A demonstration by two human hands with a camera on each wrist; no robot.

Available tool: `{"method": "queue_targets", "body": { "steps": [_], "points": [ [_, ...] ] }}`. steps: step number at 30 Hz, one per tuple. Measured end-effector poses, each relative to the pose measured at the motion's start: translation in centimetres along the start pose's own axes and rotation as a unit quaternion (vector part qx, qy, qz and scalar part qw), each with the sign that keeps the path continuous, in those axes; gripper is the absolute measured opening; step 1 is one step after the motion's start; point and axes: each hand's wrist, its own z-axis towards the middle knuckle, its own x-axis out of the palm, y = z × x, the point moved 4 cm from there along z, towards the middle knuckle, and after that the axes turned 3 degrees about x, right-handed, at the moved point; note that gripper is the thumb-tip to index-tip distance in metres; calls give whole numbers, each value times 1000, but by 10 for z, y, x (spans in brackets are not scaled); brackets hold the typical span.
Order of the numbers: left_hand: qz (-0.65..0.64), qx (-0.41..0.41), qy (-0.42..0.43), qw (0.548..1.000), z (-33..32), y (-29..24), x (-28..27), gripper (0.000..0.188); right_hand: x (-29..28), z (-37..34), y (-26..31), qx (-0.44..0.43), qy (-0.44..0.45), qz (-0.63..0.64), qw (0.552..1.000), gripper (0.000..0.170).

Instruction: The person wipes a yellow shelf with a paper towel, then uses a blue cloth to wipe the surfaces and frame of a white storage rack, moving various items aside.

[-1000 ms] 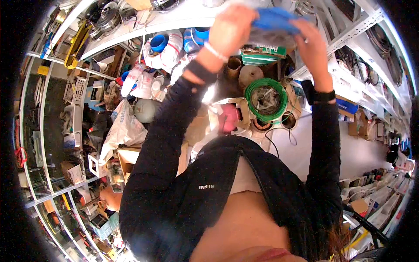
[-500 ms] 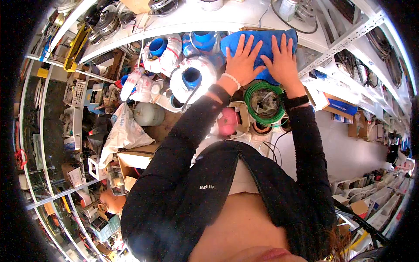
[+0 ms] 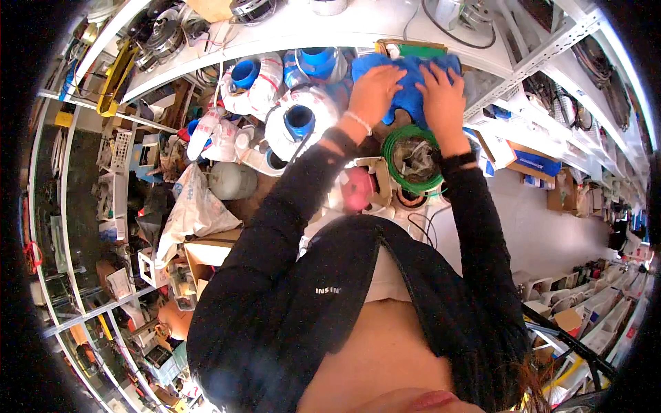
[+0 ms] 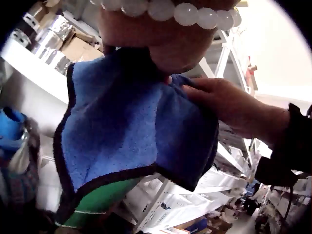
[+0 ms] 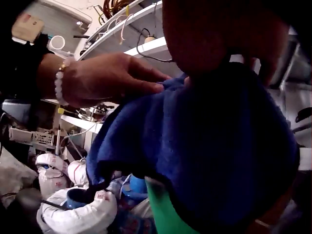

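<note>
A blue cloth [image 3: 407, 93] with dark edging lies bunched over a green box [image 3: 421, 50], below the white shelf's front edge. My left hand [image 3: 375, 95] grips its left part with bent fingers. On the right part, my right hand [image 3: 444, 103] gathers the fabric between thumb and fingers. Seen from the left wrist, the cloth [image 4: 112, 126] drapes in folds, a green side [image 4: 105, 200] showing beneath its hem. In the right wrist view, fingers and thumb of the left hand [image 5: 105, 80] pinch a raised fold near the other hand.
White-wrapped items with blue openings [image 3: 300, 121] crowd the left side. Close below the hands sit a green coil [image 3: 391, 162] and a pink round object [image 3: 358, 189]. A white shelf [image 3: 296, 31] runs across the back, and a perforated metal post [image 3: 544, 55] rises at right.
One second ago the blue cloth was held up high and blurred. It came down over the box with both hands spread flat on it; now the fingers have drawn in and bunched it.
</note>
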Motion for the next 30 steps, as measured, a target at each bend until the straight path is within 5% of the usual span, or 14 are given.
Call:
{"method": "queue_targets", "body": {
  "steps": [1,4,8,12,15,19,22,26,30],
  "points": [
    [-12,-8,-28,999,-3,-8,-5,31,-1,-11,0,-37,-43,9,998,36],
    [-23,61,-26,998,9,-15,-26,33,0,-11,-15,-70,9,91,993,33],
    [38,148,-135,979,76,-16,-43,34,-46,56,-7,-75,-131,118,981,35],
    [135,-3,82,987,74,29,7,55,18,72,-28,-46,-82,82,992,40],
    [107,17,-8,994,46,10,-1,48,31,46,-27,-8,-65,105,992,41],
    [169,17,-8,985,13,-3,-8,35,22,29,-12,7,-98,39,994,35],
    [139,33,-5,990,-2,-8,-13,34,5,7,5,17,-21,-34,999,30],
    [32,44,-3,999,-5,-13,-26,34,8,-20,-5,-64,0,82,995,29],
    [74,82,-51,993,47,-24,-39,34,-27,37,-9,-10,-88,83,993,29]
  ]
}}
